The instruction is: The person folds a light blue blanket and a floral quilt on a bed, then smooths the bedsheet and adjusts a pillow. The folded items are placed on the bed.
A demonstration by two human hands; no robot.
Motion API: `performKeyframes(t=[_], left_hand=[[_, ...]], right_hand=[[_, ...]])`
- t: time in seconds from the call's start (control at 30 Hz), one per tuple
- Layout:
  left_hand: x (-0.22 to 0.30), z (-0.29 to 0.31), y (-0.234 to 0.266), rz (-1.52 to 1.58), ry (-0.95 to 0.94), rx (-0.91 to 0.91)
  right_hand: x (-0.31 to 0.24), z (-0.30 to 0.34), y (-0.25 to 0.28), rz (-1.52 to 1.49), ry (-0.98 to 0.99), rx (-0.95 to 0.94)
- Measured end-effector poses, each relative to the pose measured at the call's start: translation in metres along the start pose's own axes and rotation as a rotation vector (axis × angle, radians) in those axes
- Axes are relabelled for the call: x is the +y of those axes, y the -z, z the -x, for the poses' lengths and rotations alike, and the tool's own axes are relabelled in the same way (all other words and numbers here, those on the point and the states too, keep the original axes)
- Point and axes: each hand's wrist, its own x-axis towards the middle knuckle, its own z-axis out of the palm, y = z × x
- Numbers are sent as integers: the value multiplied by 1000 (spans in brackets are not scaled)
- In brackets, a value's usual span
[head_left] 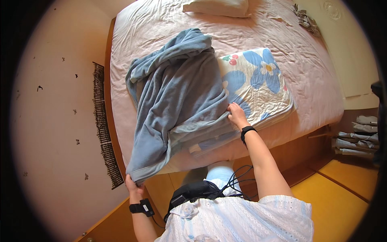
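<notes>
A blue-grey blanket [173,88] lies rumpled across the near left part of the bed, its far end bunched into thick folds. My left hand [132,183] is closed around its near left corner, pulling that corner out past the bed's front edge. At the blanket's right edge, my right hand [237,114] pinches the cloth between thumb and fingers. Partly under the blanket sits a folded floral quilt [266,88], cream with big blue flowers and red cherries. Clear plastic seems to show along the quilt's near side.
The bed [290,48] has a wrinkled pale pink sheet, with a pillow [217,7] at its far end. Crumpled cloth [307,21] lies by the far right edge. A wall with a dark fence decal [104,133] stands left. Folded items [356,139] are stacked at right. Black cables [242,177] hang at my waist.
</notes>
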Motion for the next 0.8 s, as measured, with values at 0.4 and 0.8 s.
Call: performKeyframes(t=[0.4,0.8], left_hand=[[22,-9,26,222,-10,-59],[34,7,17,103,-12,14]], right_hand=[[-5,48,45,-306,-335,408],[12,112,-10,-187,-346,34]])
